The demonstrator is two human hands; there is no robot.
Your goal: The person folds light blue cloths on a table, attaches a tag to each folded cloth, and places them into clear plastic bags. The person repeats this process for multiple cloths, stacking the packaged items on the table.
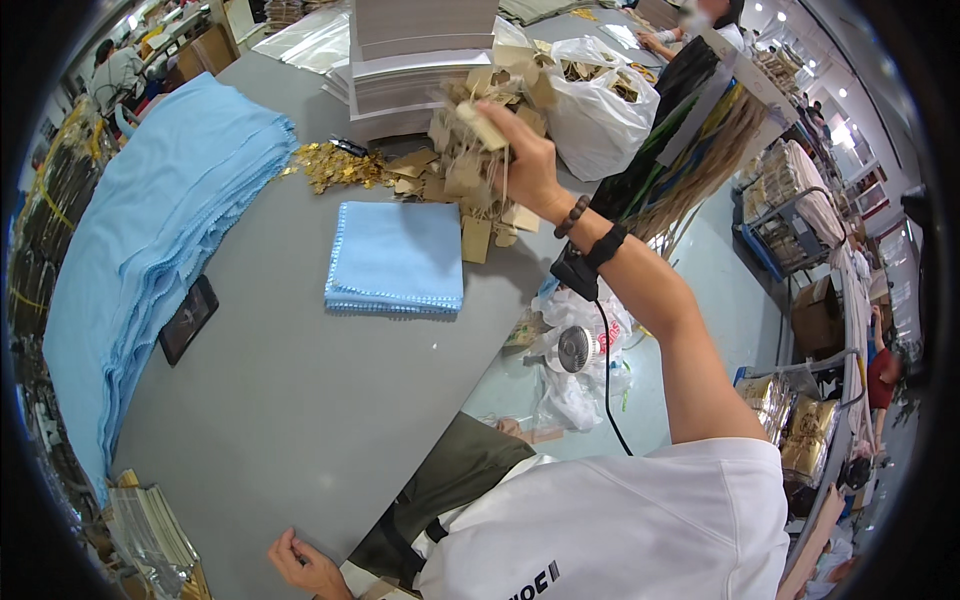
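My right hand (pixel 529 159) grips a beige hang tag (pixel 481 126), perhaps several, over a heap of kraft hang tags with strings (pixel 465 176). Some of the tags around the fingers are blurred. Just below the heap lies a folded light-blue cloth (pixel 396 255) with a stitched edge, flat on the grey table (pixel 300 405). My left hand (pixel 304 566) rests at the table's near edge, fingers loosely curled. A small dark spot shows by its fingers; what it is cannot be made out.
A long stack of light-blue cloths (pixel 169 195) covers the left side, with a phone (pixel 189 319) against it. Behind are gold safety pins (pixel 341 169), a tall stack of boards (pixel 424 75) and a white plastic bag (pixel 600 112). Bundled cords (pixel 690 157) hang at the right; a small fan (pixel 576 349) sits below.
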